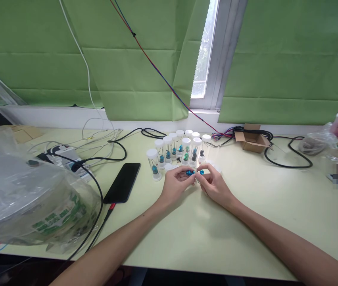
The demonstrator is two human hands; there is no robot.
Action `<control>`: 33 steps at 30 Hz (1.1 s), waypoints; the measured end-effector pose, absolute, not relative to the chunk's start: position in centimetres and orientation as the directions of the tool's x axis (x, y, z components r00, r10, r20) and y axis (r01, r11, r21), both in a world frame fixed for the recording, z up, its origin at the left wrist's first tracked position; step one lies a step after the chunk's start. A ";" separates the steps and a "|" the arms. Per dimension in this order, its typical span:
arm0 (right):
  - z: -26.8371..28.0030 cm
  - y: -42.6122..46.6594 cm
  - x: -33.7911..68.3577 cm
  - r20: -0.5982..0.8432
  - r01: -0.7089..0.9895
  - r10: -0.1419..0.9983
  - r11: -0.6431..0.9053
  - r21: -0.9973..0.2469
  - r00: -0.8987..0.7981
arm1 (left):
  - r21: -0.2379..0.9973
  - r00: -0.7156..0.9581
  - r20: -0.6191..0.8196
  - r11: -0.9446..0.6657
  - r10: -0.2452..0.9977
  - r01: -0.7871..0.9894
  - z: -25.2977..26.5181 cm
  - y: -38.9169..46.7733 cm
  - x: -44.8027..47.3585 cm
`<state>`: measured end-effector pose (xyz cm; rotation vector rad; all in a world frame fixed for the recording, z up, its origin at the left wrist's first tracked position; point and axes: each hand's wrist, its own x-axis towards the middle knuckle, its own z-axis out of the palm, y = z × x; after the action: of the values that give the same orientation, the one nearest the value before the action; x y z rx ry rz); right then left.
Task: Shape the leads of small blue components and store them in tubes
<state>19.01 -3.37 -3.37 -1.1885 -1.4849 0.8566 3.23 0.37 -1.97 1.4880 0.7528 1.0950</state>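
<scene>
My left hand (175, 183) and my right hand (216, 186) meet just in front of a group of clear vials, with the fingers of both closed in a pinch. A small shiny blue piece (190, 172) sits in the fingers of my left hand. Another blue piece (201, 172) shows between the right thumb and index finger; whether it is held or lies behind them I cannot tell. Fingertips hide what the right hand pinches. Behind stand several clear vials with white caps, among them a front-left vial (154, 165), with blue, green or dark pieces inside.
Left of my hands lies a black phone (123, 182) with a cable plugged in. A big plastic-wrapped bundle (38, 198) fills the left side, near a power strip (68, 157). An open cardboard box (252, 142) and black cables (288, 166) lie at the back right.
</scene>
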 end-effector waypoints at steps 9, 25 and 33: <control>-3.3 -3.4 19.0 0.268 0.186 0.960 0.278 -0.942 -0.079 | 0.975 0.396 0.220 -0.189 0.892 -0.116 -2.1 0.4 3.1; -3.8 -3.2 19.1 0.304 0.284 0.952 0.299 -0.911 -0.028 | 0.965 0.427 0.259 -0.248 0.866 -0.084 -2.5 0.2 3.2; -3.9 -3.0 19.1 0.303 0.320 0.953 0.287 -0.903 -0.001 | 0.968 0.447 0.248 -0.239 0.859 -0.078 -2.5 0.1 3.3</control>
<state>19.08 -2.99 -3.88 -1.2220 -1.5293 0.7744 3.29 0.08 -2.50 1.5616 0.7065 1.0303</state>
